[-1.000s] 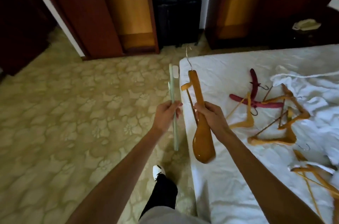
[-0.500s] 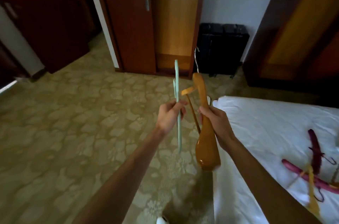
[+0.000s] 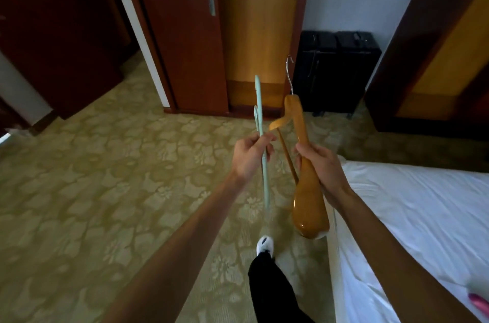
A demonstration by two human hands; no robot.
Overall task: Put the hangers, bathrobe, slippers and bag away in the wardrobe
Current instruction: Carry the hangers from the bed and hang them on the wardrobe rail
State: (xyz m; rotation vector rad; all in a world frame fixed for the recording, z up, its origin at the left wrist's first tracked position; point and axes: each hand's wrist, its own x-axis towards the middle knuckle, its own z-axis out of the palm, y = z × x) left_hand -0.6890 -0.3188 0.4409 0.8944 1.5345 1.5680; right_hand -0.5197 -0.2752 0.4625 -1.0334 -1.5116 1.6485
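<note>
The left grip (image 3: 252, 156) was closed around a pale green hanger (image 3: 262, 142), pinched between thumb and fingers at about its mid-length, so that the thin plastic was seen edge-on and ran almost vertically above and below the fist. The right grip (image 3: 321, 164) was wrapped around a wooden hanger (image 3: 308, 190), held at the narrow part of one arm; the broad, rounded shoulder end hung below the fist, while the other arm and a thin crossbar angled towards the green hanger without clearly touching it. A metal hook (image 3: 289, 74) was seen rising from the top of the wooden hanger. Both hangers were carried in the air, side by side and slightly apart, over the floor.

Below the hands, a leg in dark trousers (image 3: 272, 291) and a white shoe (image 3: 265, 243) were set on the patterned carpet (image 3: 92, 190). A bed (image 3: 423, 217) covered with a white sheet lay to the right, its corner just beside the wooden hanger's lower end. At the lower right edge, a small part of a pink object (image 3: 479, 304) was visible on the sheet; what it was could not be told.

Farther off, a wardrobe (image 3: 185, 31) with a dark red-brown sliding door stood straight ahead, with a lighter wooden interior exposed beside the door. A black suitcase (image 3: 336, 71) was stood against the white wall to the right of it.
</note>
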